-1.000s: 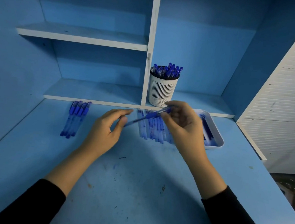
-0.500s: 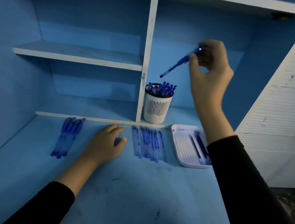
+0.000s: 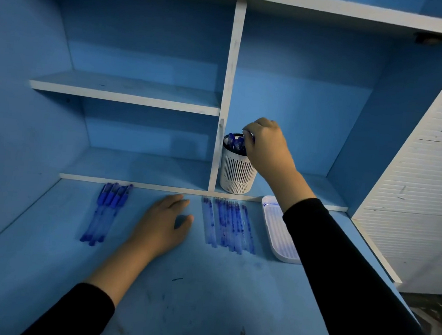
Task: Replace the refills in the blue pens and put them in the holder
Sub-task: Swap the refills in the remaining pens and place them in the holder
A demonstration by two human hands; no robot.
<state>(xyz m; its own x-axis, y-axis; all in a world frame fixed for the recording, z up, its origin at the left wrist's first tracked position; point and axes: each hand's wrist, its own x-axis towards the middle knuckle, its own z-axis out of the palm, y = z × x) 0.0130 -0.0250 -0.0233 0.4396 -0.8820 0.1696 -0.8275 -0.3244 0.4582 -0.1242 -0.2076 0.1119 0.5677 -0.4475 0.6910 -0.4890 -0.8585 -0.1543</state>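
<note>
left hand (image 3: 161, 223) flat on desk (image 3: 203, 299) | right hand (image 3: 267, 147) pinching pen (image 3: 244, 143) in holder (image 3: 236, 174)

Shows a blue desktop (image 3: 203, 299), scuffed and ink-marked toward the front. Carries at left a bunch of blue pens (image 3: 106, 210) lying side by side, right of centre a row of refills (image 3: 228, 226), just beside those a white tray (image 3: 275, 233). Bears the left hand (image 3: 161, 223), flat, between pens and refills. Backs onto a low shelf (image 3: 139, 168) with a white holder (image 3: 236, 174) standing beside its divider.
</note>
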